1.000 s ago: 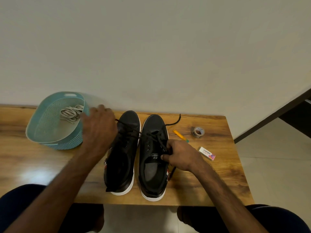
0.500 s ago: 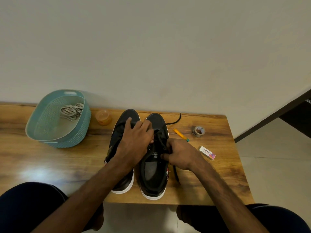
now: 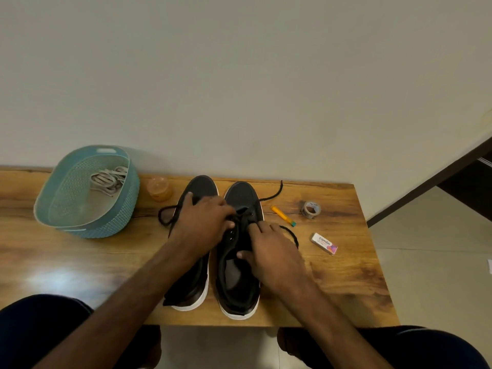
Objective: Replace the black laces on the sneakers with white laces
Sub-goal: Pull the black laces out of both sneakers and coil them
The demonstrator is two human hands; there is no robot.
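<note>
Two black sneakers (image 3: 241, 195) with thick white rubber soles sit side by side, toes to the wall, in the middle of a glossy wood-grain table (image 3: 80, 262). The person works on the one farther from the basket. Their left hand (image 3: 202, 225) reaches across the other shoe with its fingers curled down, pinching the black lace (image 3: 292, 235) right at the eyelets. The right hand (image 3: 274, 251) pinches the same round cord from the other side, with its thumb on the edge of the shoe's opening. Loose loops of lace spill onto the table on both sides, and one end trails off past the toe.

The white laces (image 3: 106, 179), flat and bundled, lie in a teal oval plastic basket (image 3: 87, 227) with a knobbly woven texture at the table's left end. A little translucent orange jar (image 3: 159, 189) stands between the basket and the shoes. To the right lie a yellow marker (image 3: 282, 215) with a teal cap, a small tape roll (image 3: 311, 209) and a white "camlin" eraser box (image 3: 324, 243).
</note>
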